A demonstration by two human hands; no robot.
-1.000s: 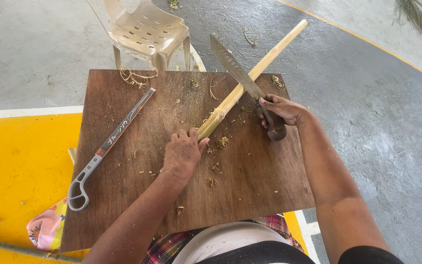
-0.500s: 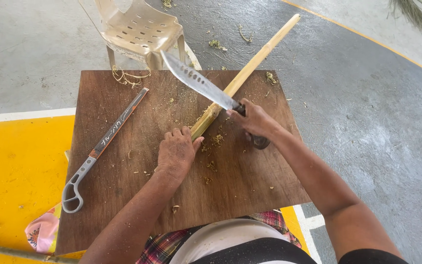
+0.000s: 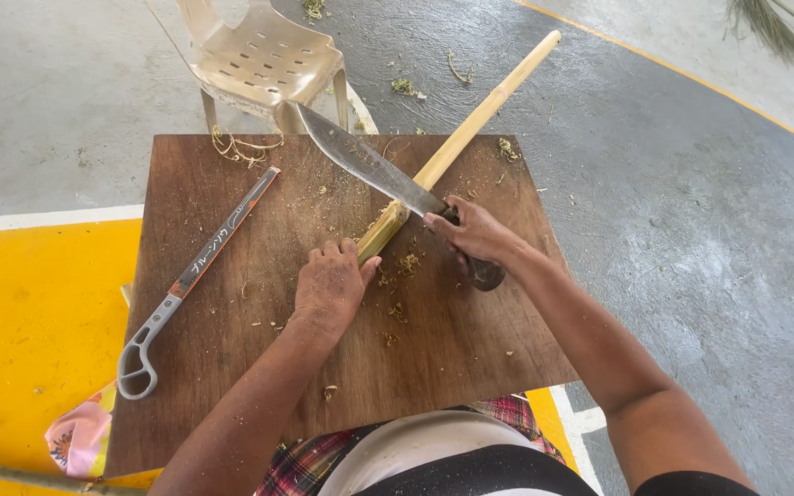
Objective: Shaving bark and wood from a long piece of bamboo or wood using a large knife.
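A long pale bamboo stick (image 3: pixel 480 119) lies slantwise across a brown wooden board (image 3: pixel 232 321), its far end past the board's back edge. My left hand (image 3: pixel 331 283) is closed around the stick's near, greenish end. My right hand (image 3: pixel 472 234) grips the dark handle of a big knife (image 3: pixel 369 167). The blade points up and to the left, and its edge rests on the stick just beyond my left hand.
A grey pruning saw in an orange-edged sheath (image 3: pixel 197 276) lies on the board's left side. A beige plastic chair (image 3: pixel 264 60) stands behind the board. Shavings litter the board and the grey floor. Yellow painted floor (image 3: pixel 29 312) is at the left, with a pink cloth (image 3: pixel 75 439).
The knife has swung from pointing away along the stick round to the left and down, and its edge now sits on the stick near my left hand. The left hand has kept its grip.
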